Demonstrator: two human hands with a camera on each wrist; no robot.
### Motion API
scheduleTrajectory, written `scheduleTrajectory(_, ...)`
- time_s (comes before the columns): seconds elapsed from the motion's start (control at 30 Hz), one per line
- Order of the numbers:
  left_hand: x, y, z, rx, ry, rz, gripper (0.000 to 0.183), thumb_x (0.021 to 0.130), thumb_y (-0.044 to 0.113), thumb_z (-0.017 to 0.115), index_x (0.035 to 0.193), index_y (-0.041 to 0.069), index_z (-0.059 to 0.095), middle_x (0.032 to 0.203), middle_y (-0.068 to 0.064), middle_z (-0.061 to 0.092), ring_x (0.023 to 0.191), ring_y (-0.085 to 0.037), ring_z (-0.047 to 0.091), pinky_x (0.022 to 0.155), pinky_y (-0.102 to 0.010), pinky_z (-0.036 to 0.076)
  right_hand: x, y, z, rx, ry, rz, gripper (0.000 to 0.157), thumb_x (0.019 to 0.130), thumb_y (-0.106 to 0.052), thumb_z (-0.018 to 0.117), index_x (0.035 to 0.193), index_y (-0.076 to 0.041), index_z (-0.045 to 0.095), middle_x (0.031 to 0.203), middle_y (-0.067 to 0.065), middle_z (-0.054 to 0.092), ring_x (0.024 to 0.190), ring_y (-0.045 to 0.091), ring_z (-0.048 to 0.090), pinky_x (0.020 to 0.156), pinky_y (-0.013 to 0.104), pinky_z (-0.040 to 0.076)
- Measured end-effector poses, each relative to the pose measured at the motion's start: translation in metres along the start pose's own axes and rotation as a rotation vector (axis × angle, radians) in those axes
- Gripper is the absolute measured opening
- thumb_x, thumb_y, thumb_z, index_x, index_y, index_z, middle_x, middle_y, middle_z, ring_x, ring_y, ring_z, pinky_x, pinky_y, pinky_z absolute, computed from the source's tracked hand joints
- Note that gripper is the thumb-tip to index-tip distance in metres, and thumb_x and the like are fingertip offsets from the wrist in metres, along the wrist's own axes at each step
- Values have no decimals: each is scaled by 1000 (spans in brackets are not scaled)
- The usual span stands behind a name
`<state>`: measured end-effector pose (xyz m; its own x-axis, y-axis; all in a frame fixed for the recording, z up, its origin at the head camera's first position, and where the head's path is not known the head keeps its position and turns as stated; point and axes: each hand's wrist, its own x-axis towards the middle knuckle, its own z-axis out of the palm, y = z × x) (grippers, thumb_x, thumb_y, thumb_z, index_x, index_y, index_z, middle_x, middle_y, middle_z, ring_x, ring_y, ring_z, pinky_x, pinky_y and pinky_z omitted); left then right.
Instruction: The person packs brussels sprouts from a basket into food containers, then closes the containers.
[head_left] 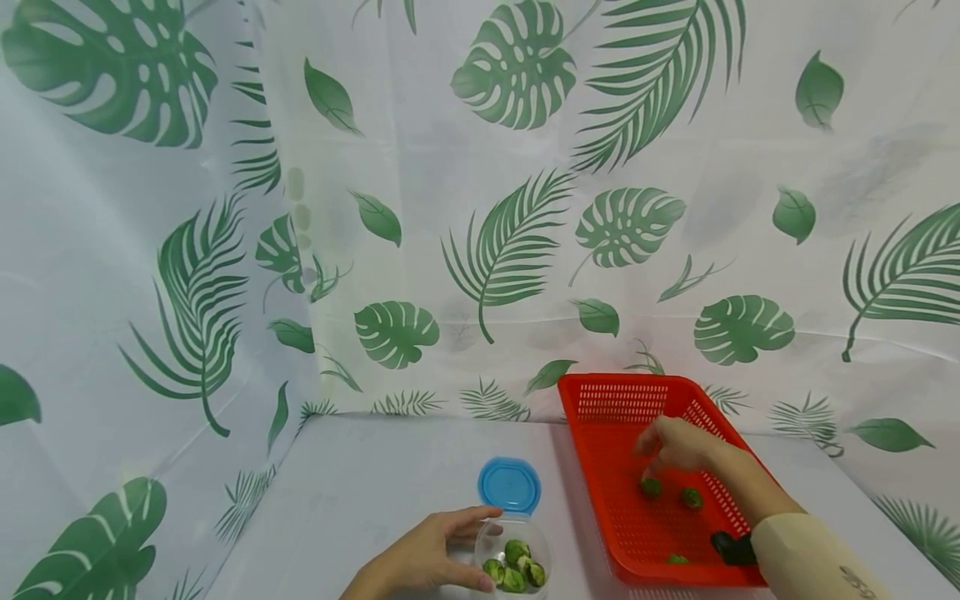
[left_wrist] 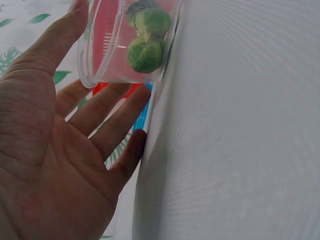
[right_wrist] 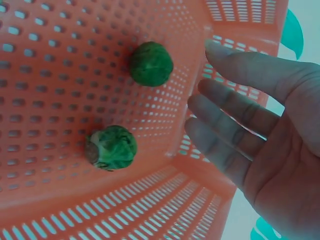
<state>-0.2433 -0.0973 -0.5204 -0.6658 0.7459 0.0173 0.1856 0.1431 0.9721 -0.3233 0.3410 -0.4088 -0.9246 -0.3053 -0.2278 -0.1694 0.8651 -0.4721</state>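
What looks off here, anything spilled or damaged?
Nothing stands out. The visible sprouts sit inside the red basket and clear tub; the blue lid lies just beyond the tub. No spill or damage visible.

Behind the pale worktop [head_left: 390, 475] hangs a white sheet [head_left: 600, 200] printed with green leaves; a matching side sheet [head_left: 112, 283] stands left of the worktop.

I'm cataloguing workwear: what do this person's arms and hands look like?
The right arm wears a pale cream sleeve with a small dark marking; a black object shows by its cuff. The left hand and right hand are bare.
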Motion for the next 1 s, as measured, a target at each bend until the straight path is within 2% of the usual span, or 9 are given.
scheduleTrajectory(0.27,0,-1,0,-6,3,-3,74,92,27,82,158,26,47,147,-3,63,135,-16,61,104,-25,52,1,8,5,29,-13,16,31,82,-9,87,112,-6,80,104,6,75,96,21,64,88,47,62)
scheduleTrajectory(0.6,2,-1,0,59,19,-4,77,91,30,83,158,27,46,145,2,65,132,-10,62,105,-27,52,4,17,8,73,-66,-7,26,84,-6,84,110,-5,80,102,6,75,91,21,63,86,46,60)
scheduleTrajectory(1.0,1,-1,0,46,11,9,77,91,30,83,158,25,46,146,-1,65,133,-14,62,104,-26,52,3,19,11,89,-106,-23,19,85,-1,82,103,-5,81,98,7,75,85,21,63,80,41,61)
